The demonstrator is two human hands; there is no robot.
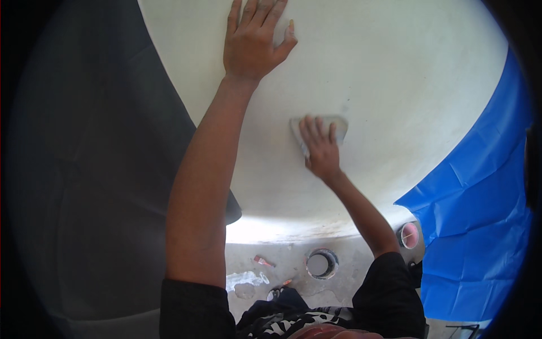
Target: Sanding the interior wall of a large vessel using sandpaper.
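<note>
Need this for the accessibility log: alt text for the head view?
The right hand presses a grey sanding pad flat against a white wall, while the left hand braces open-palmed higher up. Blue plastic sheeting hangs at right; small round containers sit on the floor below.

wall [367, 73] ahead | left hand [251, 42] flat on it, up high | right hand [320, 148] lower, on pad [339, 125] | tarp [480, 226] right | can [322, 264] on floor [271, 265] below
</note>
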